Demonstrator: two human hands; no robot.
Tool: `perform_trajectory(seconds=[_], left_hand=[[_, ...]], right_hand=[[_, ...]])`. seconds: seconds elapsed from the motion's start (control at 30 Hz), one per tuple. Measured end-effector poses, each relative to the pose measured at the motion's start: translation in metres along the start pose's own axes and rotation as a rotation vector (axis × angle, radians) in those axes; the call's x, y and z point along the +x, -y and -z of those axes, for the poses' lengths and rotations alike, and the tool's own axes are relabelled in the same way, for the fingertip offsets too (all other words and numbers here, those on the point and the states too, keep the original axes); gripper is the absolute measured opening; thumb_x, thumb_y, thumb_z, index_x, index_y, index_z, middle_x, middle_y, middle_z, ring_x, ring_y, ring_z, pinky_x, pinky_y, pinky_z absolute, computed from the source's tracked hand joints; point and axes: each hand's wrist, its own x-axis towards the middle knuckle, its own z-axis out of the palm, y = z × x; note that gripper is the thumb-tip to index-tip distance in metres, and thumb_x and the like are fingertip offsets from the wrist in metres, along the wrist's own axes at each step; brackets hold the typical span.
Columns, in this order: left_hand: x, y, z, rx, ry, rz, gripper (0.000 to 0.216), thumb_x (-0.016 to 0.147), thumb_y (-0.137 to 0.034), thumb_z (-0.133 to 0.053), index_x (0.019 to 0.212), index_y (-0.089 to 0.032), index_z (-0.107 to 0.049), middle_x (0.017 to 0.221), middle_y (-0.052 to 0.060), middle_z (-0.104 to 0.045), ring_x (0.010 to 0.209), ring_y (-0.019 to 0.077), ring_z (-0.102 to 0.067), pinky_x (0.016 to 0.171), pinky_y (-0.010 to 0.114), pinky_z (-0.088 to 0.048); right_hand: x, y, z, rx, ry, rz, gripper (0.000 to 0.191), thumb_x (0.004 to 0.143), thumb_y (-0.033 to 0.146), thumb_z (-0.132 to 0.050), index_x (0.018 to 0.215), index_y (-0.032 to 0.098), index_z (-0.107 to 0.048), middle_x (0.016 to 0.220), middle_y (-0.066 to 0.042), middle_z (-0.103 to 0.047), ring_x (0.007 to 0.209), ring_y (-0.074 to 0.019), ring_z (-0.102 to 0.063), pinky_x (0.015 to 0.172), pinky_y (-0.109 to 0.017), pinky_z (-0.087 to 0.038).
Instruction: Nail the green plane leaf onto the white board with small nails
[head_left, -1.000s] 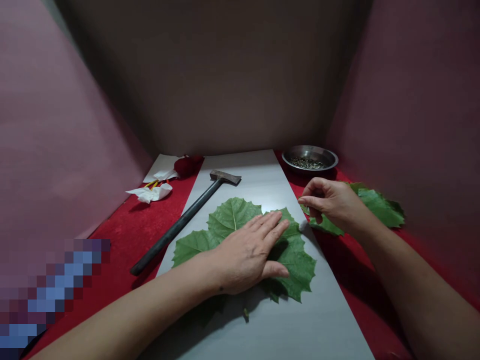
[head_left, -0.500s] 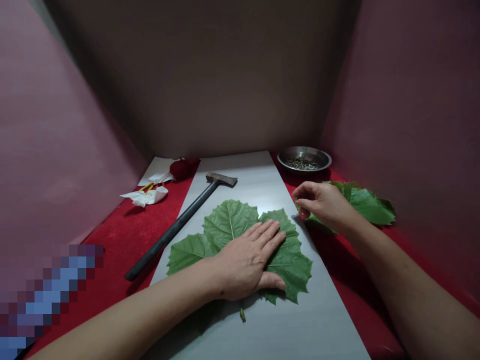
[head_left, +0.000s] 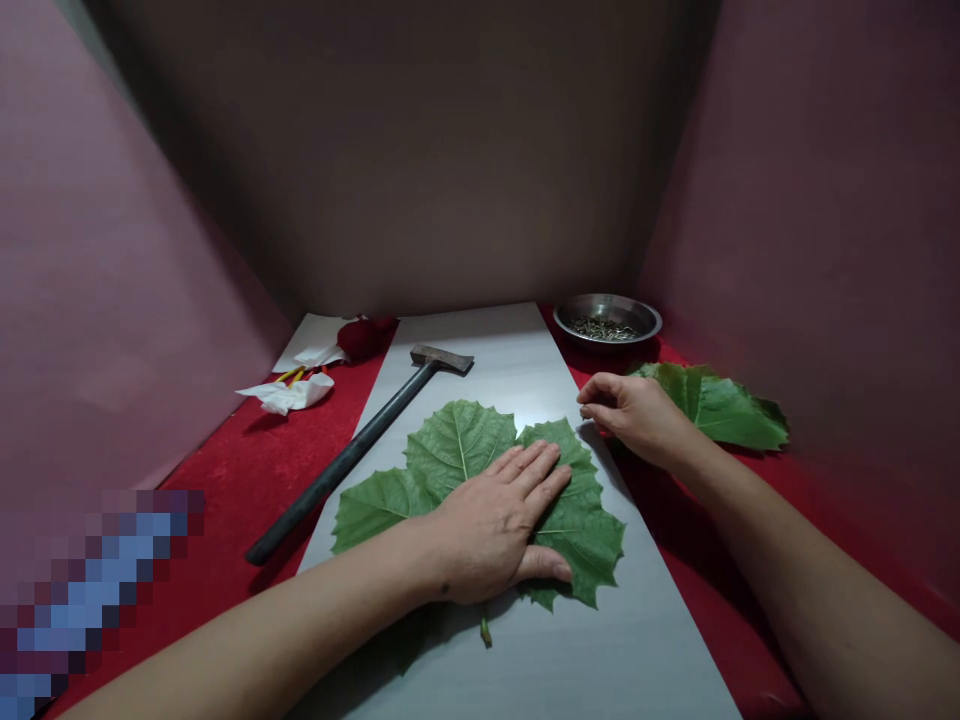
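Note:
My left hand (head_left: 501,520) lies flat with spread fingers on a large green lobed leaf (head_left: 461,440), pressing it to a long white board (head_left: 637,640). Part of the leaf is covered by my hand and forearm, and its cut stem (head_left: 486,632) pokes out below my wrist. My right hand (head_left: 626,408) hovers by the board's right edge, thumb and forefinger pinched together. Whatever is between those fingertips is too small to make out. Behind that hand, a second green leaf (head_left: 731,405) rests on the red cloth (head_left: 300,450).
A hammer (head_left: 352,455) lies slantwise across the board's left edge. At the back right stands a metal bowl (head_left: 606,345) of small metal pieces, probably nails. On the left are crumpled white tissue (head_left: 289,393) and a dark red bundle (head_left: 364,338). Walls rise on three sides.
My right hand has moved slightly left and away from the second leaf, toward the board's edge, staying pinched. My left hand has not moved from the large leaf.

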Motion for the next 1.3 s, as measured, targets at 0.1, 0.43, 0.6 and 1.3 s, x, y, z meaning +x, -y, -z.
perform_trajectory(seconds=[0.1, 0.43, 0.6, 1.3], left_hand=[[0.0, 0.0, 0.0, 0.0, 0.0, 0.0, 0.085, 0.084, -0.069, -0.029, 0.145, -0.012, -0.018, 0.152, 0.012, -0.003, 0.139, 0.022, 0.003, 0.114, 0.037, -0.006], [0.0, 0.002, -0.003, 0.009, -0.021, -0.016, 0.083, 0.085, -0.068, -0.03, 0.145, -0.012, -0.017, 0.152, 0.013, -0.004, 0.14, 0.0233, 0.002, 0.113, 0.041, -0.009], [0.0, 0.001, -0.003, -0.002, -0.042, -0.026, 0.084, 0.085, -0.068, -0.031, 0.144, -0.009, -0.02, 0.151, 0.015, -0.007, 0.139, 0.0235, 0.002, 0.114, 0.04, -0.009], [-0.003, -0.008, -0.001, 0.161, -0.156, 0.031, 0.082, 0.08, -0.072, -0.035, 0.14, -0.016, -0.031, 0.143, 0.017, -0.033, 0.133, 0.0346, -0.024, 0.108, 0.048, -0.017]], right_hand=[[0.0, 0.002, -0.002, -0.01, -0.016, 0.008, 0.004, 0.073, 0.02, -0.056, 0.074, 0.019, -0.06, 0.065, -0.001, -0.063, 0.058, -0.0136, -0.057, 0.057, -0.025, -0.044], [-0.006, 0.013, -0.003, 0.253, 0.093, 0.066, 0.004, 0.079, 0.024, -0.051, 0.078, 0.02, -0.052, 0.066, 0.0, -0.062, 0.059, -0.0129, -0.057, 0.056, -0.025, -0.044], [-0.013, 0.028, -0.005, 0.417, 0.261, 0.103, 0.004, 0.083, 0.024, -0.048, 0.081, 0.02, -0.046, 0.068, -0.001, -0.063, 0.063, -0.0134, -0.059, 0.059, -0.025, -0.046], [-0.014, 0.027, -0.007, 0.138, 0.239, 0.13, 0.003, 0.082, 0.021, -0.047, 0.079, 0.022, -0.045, 0.064, 0.002, -0.06, 0.057, -0.0129, -0.054, 0.057, -0.025, -0.041]])
